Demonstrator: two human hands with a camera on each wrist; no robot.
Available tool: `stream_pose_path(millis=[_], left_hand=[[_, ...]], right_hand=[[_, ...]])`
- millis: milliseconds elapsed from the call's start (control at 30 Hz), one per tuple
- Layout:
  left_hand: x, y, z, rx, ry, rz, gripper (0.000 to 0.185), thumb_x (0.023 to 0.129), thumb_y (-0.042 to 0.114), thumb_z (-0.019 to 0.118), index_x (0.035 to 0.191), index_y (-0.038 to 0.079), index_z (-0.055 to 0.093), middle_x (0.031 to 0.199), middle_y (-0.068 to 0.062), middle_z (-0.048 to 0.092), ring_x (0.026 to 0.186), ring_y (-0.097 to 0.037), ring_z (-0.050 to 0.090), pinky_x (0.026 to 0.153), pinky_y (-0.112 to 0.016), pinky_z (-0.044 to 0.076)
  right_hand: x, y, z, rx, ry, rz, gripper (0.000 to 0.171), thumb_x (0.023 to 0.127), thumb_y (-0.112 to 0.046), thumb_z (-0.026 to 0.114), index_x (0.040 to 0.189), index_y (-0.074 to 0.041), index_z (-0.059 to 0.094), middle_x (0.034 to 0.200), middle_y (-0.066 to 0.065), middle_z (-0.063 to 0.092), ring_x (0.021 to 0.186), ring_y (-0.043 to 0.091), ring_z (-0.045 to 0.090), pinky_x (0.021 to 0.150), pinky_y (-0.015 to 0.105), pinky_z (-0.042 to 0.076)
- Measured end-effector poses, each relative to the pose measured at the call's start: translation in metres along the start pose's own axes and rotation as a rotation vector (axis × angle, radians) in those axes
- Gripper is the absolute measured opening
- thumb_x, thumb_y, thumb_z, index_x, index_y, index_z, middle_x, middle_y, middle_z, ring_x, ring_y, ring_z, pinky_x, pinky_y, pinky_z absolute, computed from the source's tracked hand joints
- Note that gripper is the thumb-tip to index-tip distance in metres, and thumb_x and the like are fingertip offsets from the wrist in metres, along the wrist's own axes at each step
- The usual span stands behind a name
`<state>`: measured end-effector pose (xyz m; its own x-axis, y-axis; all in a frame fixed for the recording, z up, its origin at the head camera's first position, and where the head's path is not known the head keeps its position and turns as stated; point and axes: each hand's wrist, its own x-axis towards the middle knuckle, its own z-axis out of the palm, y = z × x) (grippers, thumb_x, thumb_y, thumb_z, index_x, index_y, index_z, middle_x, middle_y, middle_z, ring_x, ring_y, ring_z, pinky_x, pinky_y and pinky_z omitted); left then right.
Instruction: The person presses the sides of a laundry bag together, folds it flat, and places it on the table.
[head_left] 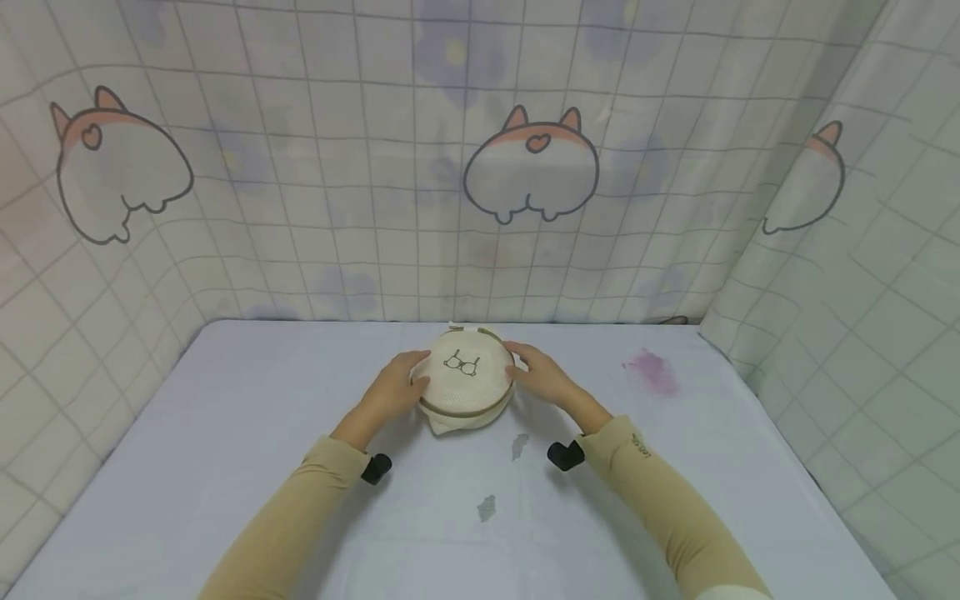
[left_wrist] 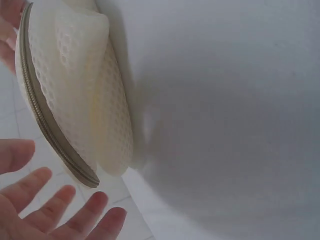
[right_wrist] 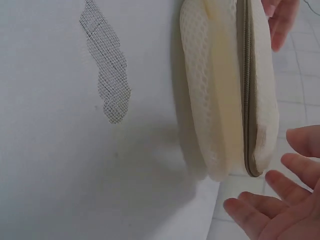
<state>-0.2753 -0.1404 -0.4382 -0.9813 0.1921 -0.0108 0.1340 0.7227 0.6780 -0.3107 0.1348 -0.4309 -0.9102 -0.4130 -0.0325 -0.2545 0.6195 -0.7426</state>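
One container in view: a round cream mesh laundry pouch [head_left: 465,379] with a grey-tan zipper running around its rim. It is sitting zipped shut on the pale lavender tablecloth [head_left: 225,433], toward the far middle of the table, just short of the tiled-pattern curtain backdrop [head_left: 337,167]. Contents are not showing; the mesh is opaque from every view, so I cannot tell what is inside.

Look of the pouch: domed top, honeycomb mesh texture, a small black bra icon printed on the top face. A flap of the same cream fabric is poking out underneath on the near side. The wrist views are showing it side-on as two padded shells meeting at the zipper line [right_wrist: 245,85].

Left hand [head_left: 393,392] is flanking the pouch's left edge, fingers [left_wrist: 60,210] straight and spread; in the wrist view they are sitting just off the rim, so contact is unclear, and nothing is gripped. Right hand [head_left: 543,375] is mirroring it on the right edge, fingers [right_wrist: 260,215] relaxed and splayed, likewise holding nothing.

Counts: one pouch, two hands, two tan sleeves. The cloth is carrying two small grey mesh-like marks [head_left: 517,446] near the person and one pink stain [head_left: 652,371] to the right. The curtain is showing four cartoon corgi-rump prints, one [head_left: 531,167] straight behind the pouch.
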Motion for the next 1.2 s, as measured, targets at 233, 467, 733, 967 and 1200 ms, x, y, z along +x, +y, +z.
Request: stream_pose_path(millis=[233,467,733,967,1200], left_hand=[[0.001,0.004,0.002,0.12,-0.016,0.128,0.051,0.107,0.015,0.051,0.155,0.001,0.04,0.162,-0.024,0.031,0.147,-0.045,0.031,0.119,-0.057,0.026],[0.001,0.006,0.009,0.153,-0.053,0.137,0.054,0.11,0.021,0.045,0.159,0.001,0.032,0.164,-0.026,0.024,0.149,-0.046,0.026,0.119,-0.059,0.024],[0.001,0.007,0.014,0.2,-0.06,0.097,0.058,0.11,0.029,0.047,0.16,0.003,0.031,0.165,-0.024,0.022,0.15,-0.046,0.021,0.111,-0.07,0.03],[0.001,0.008,0.016,0.284,-0.1,0.092,0.065,0.11,0.034,0.048,0.162,0.002,0.025,0.167,-0.023,0.016,0.151,-0.048,0.014,0.109,-0.075,0.027],[0.006,0.007,0.018,0.348,-0.144,0.1,0.07,0.109,0.039,0.047,0.163,0.003,0.019,0.169,-0.021,0.009,0.152,-0.047,0.009,0.112,-0.075,0.021]], right_hand=[[-0.003,-0.005,0.005,-0.081,-0.011,-0.116,0.055,0.108,-0.017,0.054,0.158,-0.002,0.037,0.165,0.018,0.027,0.152,0.037,0.024,0.123,0.049,0.019],[0.001,-0.007,0.016,-0.207,-0.029,-0.182,0.056,0.109,-0.019,0.052,0.159,-0.001,0.034,0.168,0.017,0.019,0.153,0.042,0.013,0.121,0.057,0.018],[0.006,-0.015,0.026,-0.346,-0.072,-0.22,0.061,0.11,-0.027,0.049,0.16,0.001,0.027,0.168,0.019,0.014,0.153,0.045,0.006,0.121,0.06,0.017],[0.008,-0.015,0.032,-0.409,-0.126,-0.179,0.077,0.11,-0.041,0.045,0.161,0.006,0.013,0.169,0.023,0.003,0.152,0.05,0.0,0.121,0.061,0.015],[0.008,-0.011,0.035,-0.449,-0.175,-0.131,0.097,0.102,-0.05,0.058,0.16,0.008,0.005,0.169,0.023,-0.003,0.152,0.05,-0.003,0.119,0.062,0.019]])
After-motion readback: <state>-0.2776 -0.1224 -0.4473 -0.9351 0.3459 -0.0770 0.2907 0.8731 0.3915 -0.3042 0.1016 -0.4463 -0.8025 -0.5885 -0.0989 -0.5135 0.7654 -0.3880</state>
